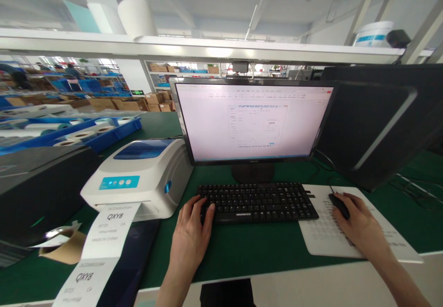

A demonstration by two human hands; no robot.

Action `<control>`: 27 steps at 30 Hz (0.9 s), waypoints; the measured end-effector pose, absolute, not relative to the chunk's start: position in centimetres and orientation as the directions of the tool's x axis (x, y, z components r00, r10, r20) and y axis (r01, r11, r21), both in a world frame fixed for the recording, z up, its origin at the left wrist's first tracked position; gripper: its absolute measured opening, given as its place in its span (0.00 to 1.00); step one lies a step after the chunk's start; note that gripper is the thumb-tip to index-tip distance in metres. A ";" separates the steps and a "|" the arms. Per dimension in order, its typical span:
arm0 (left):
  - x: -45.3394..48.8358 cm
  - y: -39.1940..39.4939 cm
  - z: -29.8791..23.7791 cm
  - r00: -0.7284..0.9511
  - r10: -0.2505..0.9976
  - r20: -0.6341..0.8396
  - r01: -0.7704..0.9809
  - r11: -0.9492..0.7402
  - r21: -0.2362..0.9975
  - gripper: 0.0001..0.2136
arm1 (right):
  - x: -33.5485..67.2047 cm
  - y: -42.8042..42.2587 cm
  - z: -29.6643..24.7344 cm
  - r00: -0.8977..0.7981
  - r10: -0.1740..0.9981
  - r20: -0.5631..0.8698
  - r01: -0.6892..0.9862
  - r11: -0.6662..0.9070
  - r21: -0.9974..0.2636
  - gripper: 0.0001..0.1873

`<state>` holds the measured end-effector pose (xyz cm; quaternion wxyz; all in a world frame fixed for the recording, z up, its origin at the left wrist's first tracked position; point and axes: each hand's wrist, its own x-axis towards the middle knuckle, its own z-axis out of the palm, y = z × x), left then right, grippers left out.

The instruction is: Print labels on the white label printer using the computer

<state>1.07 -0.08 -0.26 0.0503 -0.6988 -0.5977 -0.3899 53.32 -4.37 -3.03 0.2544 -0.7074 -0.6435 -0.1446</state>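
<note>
My left hand (191, 233) rests on the left end of the black keyboard (258, 201), fingers spread over the keys and holding nothing. My right hand (356, 221) is curled over the black mouse (338, 204), which sits on a white mouse pad (325, 237). Behind the keyboard stands a monitor (252, 120) showing a pale label layout. To the left, a white label printer (138, 180) with a blue lid feeds out a strip of printed labels (104, 247) reading QXY8.
A second black monitor (374, 127) stands at the right, turned away. A black box (38, 187) and brown cardboard (65, 249) lie at the left. Blue trays with tape rolls (79, 134) sit behind. A white shelf (207, 48) runs overhead. Cables (415, 191) trail on the green mat.
</note>
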 end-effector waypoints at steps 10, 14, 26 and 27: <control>1.2 -0.2 -0.1 -0.021 0.815 0.580 0.870 -0.270 0.411 0.19 | 53.9 -4.1 -3.6 0.094 0.812 0.575 0.986 0.002 -0.164 0.28; 1.1 -0.2 -0.2 -0.024 0.810 0.586 0.871 -0.271 0.410 0.18 | 54.0 -4.0 -3.7 0.106 0.822 0.560 0.986 -0.014 -0.166 0.30; 1.3 -0.4 -0.1 -0.028 0.812 0.583 0.881 -0.256 0.399 0.18 | 54.0 -4.0 -3.7 0.102 0.836 0.539 0.981 0.007 -0.196 0.35; 1.3 -0.4 -0.1 -0.029 0.814 0.580 0.880 -0.255 0.401 0.18 | 54.0 -4.0 -3.7 0.101 0.836 0.540 0.980 0.011 -0.199 0.35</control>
